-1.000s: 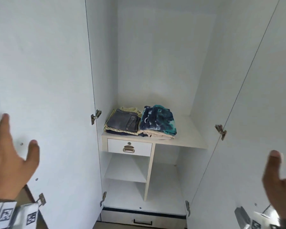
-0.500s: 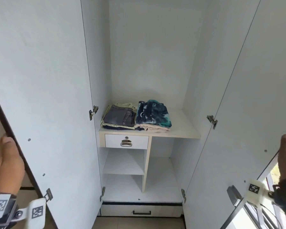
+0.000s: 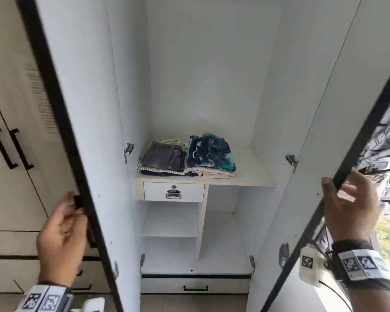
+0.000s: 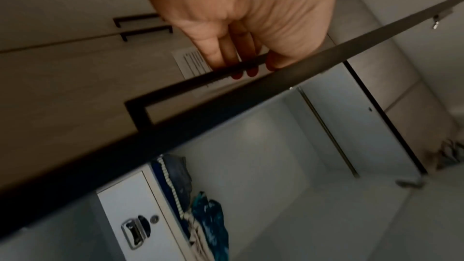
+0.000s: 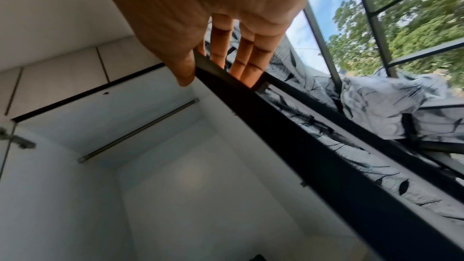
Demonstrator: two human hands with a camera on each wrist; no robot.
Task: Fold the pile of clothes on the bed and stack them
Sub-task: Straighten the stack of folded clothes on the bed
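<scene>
Both wardrobe doors have swung inward since a moment ago, hands now at their edges. The folded clothes [image 3: 186, 157] sit in two low stacks on the wardrobe shelf [image 3: 252, 174]; soft and light, they look best lifted from beneath. The left hand [image 3: 62, 235] curls its fingers [image 4: 237, 55] round the left door's handle [image 4: 191, 84]. The right hand [image 3: 349, 210] holds the right door [image 3: 324, 131] by its black edge, thumb in front, fingers [image 5: 247, 55] nearly straight behind.
</scene>
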